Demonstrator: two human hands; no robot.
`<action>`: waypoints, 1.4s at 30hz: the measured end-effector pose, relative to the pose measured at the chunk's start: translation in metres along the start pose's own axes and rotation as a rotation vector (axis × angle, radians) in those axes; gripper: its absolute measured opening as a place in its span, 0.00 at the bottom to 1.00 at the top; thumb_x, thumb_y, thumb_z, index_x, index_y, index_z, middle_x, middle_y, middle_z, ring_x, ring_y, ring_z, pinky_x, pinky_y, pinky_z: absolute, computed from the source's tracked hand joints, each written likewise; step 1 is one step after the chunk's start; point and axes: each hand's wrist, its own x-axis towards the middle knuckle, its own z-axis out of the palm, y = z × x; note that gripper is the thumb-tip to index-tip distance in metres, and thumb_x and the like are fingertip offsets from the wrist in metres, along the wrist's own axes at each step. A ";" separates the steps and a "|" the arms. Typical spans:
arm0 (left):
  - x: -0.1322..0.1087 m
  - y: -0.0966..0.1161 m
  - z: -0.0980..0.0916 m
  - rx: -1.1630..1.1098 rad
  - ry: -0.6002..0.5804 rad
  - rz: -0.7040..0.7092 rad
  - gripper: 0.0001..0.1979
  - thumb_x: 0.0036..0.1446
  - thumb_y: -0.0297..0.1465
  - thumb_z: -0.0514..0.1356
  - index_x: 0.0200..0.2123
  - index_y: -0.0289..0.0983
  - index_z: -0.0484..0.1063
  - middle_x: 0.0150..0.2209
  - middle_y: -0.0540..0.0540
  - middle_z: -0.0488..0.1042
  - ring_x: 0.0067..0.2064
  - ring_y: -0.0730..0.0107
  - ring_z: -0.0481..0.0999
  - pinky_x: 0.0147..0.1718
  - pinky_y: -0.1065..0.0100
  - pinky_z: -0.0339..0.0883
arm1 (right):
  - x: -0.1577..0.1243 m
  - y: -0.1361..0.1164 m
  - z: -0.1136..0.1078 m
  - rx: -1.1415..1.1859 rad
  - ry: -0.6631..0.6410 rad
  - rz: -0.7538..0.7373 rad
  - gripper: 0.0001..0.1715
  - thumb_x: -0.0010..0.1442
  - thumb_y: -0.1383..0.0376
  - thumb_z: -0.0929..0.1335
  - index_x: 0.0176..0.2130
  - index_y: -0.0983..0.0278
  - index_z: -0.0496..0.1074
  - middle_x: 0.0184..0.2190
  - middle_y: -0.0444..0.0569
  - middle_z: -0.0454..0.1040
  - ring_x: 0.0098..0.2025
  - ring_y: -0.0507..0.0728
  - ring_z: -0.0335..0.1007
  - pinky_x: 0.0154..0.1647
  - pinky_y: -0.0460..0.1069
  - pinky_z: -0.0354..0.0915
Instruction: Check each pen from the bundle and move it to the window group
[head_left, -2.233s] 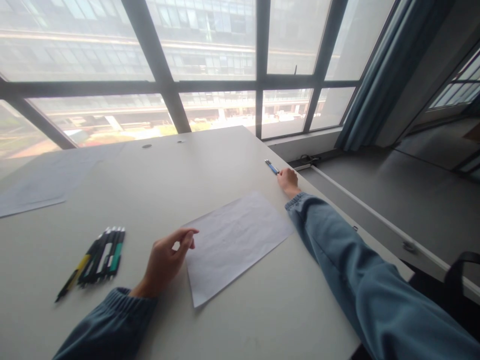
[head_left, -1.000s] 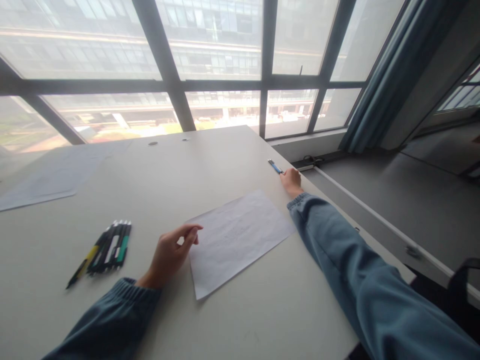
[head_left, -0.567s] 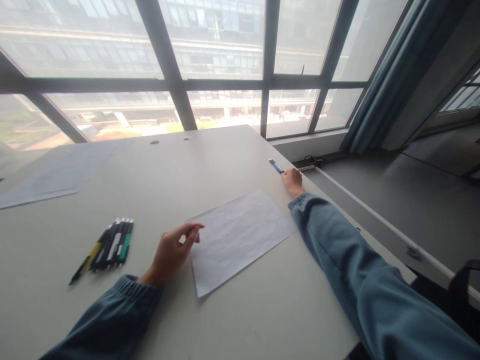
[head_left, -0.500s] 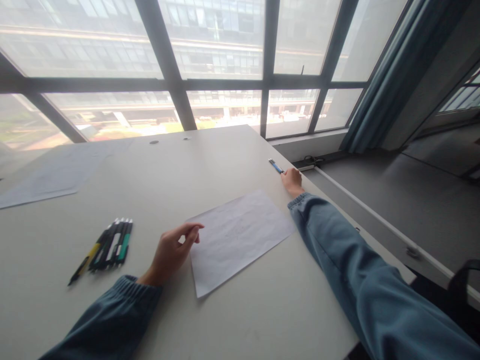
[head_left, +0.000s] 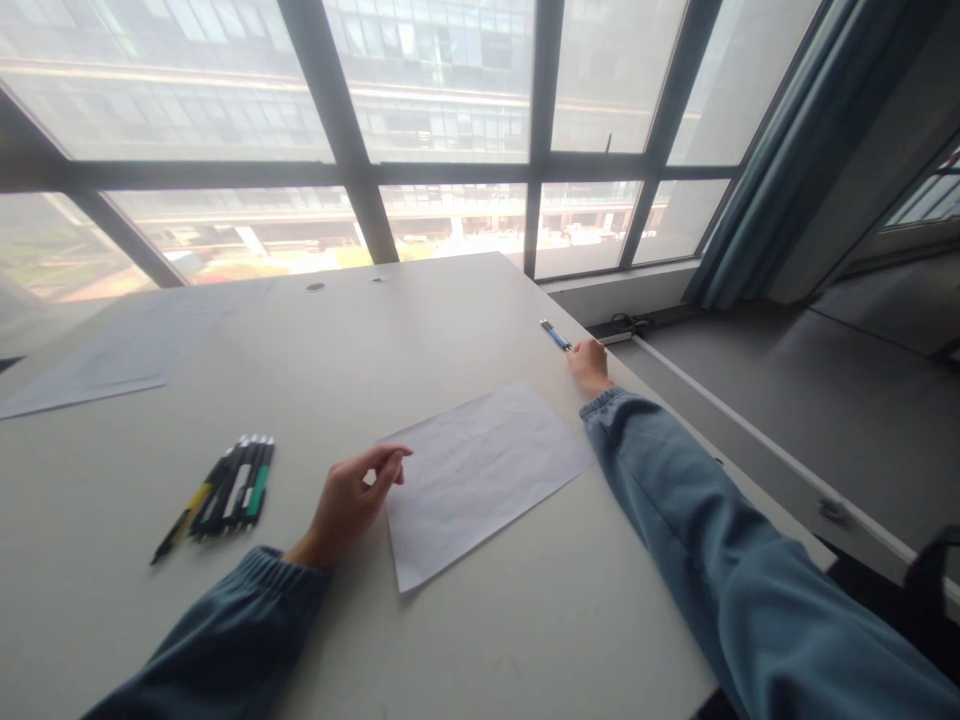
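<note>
A pale table (head_left: 420, 330) stands before a wide window (head_left: 442, 110) with dark frames, a teal curtain (head_left: 772, 170) hanging at its right end. At the table's far left lies a large grey sheet (head_left: 112, 355). Nearer, a tight row of pens (head_left: 225, 495) lies side by side, slanted, the leftmost one yellow and one green, well apart from the hands. The left hand (head_left: 349, 500), coming out of a blue sleeve, rests on its edge with the fingers loosely curled and slightly parted, thumb and forefinger tips close together but pinching nothing; the fingertips hang just at the left edge of a white paper (head_left: 480, 470), and whether they touch it cannot be told. The paper lies flat and skewed in the middle of the table, between the two hands. Past its far right corner, the right hand (head_left: 590, 365) reaches to the table's right edge, fingers closed around the near end of a blue pen (head_left: 556, 335), whose far end points away toward the window.
</note>
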 end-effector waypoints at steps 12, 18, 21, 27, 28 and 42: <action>0.000 0.004 0.002 -0.006 0.021 -0.028 0.16 0.64 0.39 0.56 0.38 0.35 0.79 0.24 0.49 0.77 0.27 0.71 0.75 0.27 0.73 0.65 | -0.071 -0.049 -0.026 0.421 0.112 -0.323 0.23 0.62 0.70 0.57 0.44 0.68 0.78 0.37 0.54 0.81 0.39 0.59 0.76 0.44 0.49 0.67; -0.002 0.009 0.003 -0.009 0.021 -0.057 0.15 0.64 0.37 0.56 0.37 0.35 0.79 0.24 0.49 0.77 0.27 0.72 0.74 0.29 0.73 0.66 | -0.147 -0.085 -0.018 0.509 -0.162 -0.667 0.18 0.62 0.70 0.60 0.38 0.64 0.79 0.31 0.48 0.79 0.33 0.55 0.72 0.40 0.47 0.65; -0.002 0.009 0.004 -0.025 -0.001 -0.066 0.15 0.65 0.37 0.55 0.38 0.35 0.79 0.24 0.49 0.77 0.27 0.72 0.74 0.28 0.74 0.65 | -0.159 -0.085 -0.013 0.499 -0.218 -0.761 0.17 0.61 0.72 0.61 0.37 0.63 0.79 0.32 0.48 0.79 0.32 0.55 0.72 0.39 0.47 0.64; -0.001 0.005 0.008 -0.042 -0.068 -0.088 0.14 0.65 0.36 0.56 0.38 0.35 0.80 0.26 0.49 0.78 0.27 0.73 0.74 0.28 0.73 0.65 | -0.160 -0.078 0.001 0.408 -0.372 -0.845 0.16 0.61 0.73 0.63 0.38 0.63 0.80 0.36 0.48 0.82 0.36 0.55 0.75 0.42 0.47 0.65; -0.001 0.004 0.009 -0.040 -0.080 -0.091 0.14 0.65 0.36 0.56 0.38 0.35 0.80 0.26 0.49 0.78 0.27 0.73 0.74 0.29 0.73 0.65 | -0.160 -0.078 0.003 0.385 -0.404 -0.861 0.17 0.61 0.73 0.63 0.38 0.62 0.80 0.37 0.48 0.82 0.37 0.56 0.76 0.43 0.47 0.66; 0.000 0.006 0.006 0.009 -0.089 -0.076 0.13 0.65 0.35 0.57 0.39 0.35 0.80 0.29 0.48 0.80 0.30 0.72 0.76 0.32 0.72 0.67 | -0.160 -0.078 0.007 0.369 -0.465 -0.899 0.17 0.61 0.73 0.63 0.37 0.63 0.80 0.36 0.49 0.82 0.39 0.57 0.77 0.45 0.47 0.66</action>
